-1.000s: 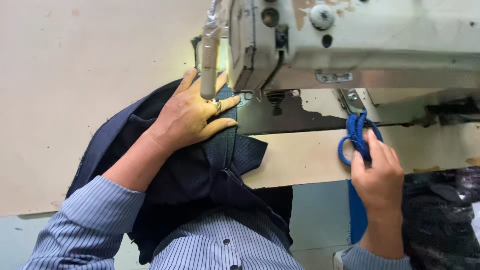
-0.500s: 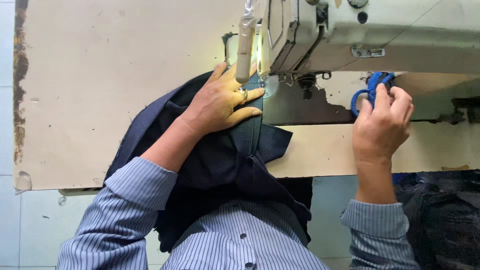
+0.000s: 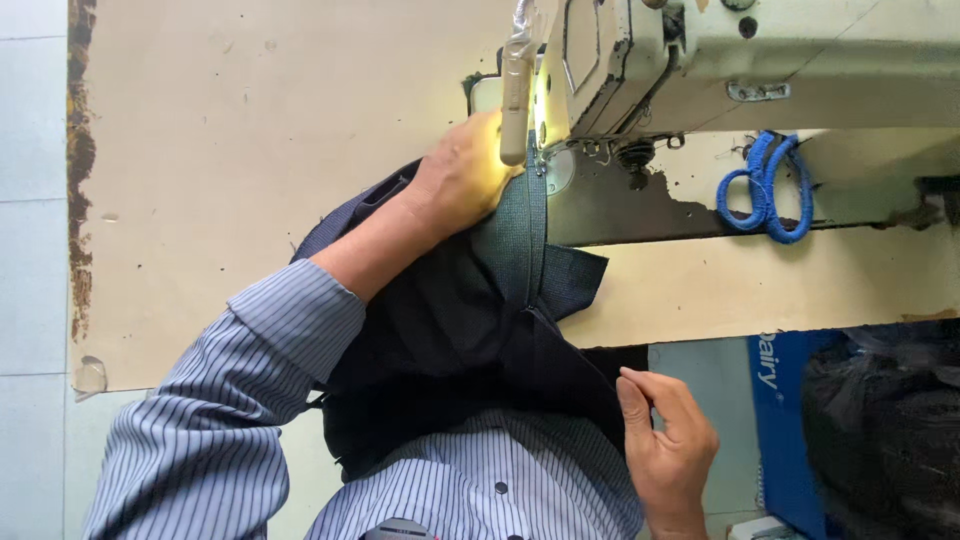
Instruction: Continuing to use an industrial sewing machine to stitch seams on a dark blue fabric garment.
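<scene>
A dark navy fabric piece (image 3: 470, 330) lies on the beige sewing table (image 3: 250, 150) and hangs over its front edge into my lap. My left hand (image 3: 460, 180) lies flat on the fabric just left of the sewing machine's needle area (image 3: 545, 160), lit by the machine lamp (image 3: 515, 90). My right hand (image 3: 665, 445) is low by my lap, its fingers pinching the fabric's right edge. Blue-handled scissors (image 3: 768, 190) rest on the machine bed under the white sewing machine (image 3: 760, 60), apart from both hands.
A blue panel (image 3: 775, 400) and a black bag (image 3: 890, 420) stand on the floor at the lower right. The table's left edge (image 3: 80, 200) is worn and chipped. Pale tiled floor shows at the far left.
My right hand has put the blue scissors down on the machine bed and dropped to the fabric's edge by my lap. My left hand has slid closer to the needle.
</scene>
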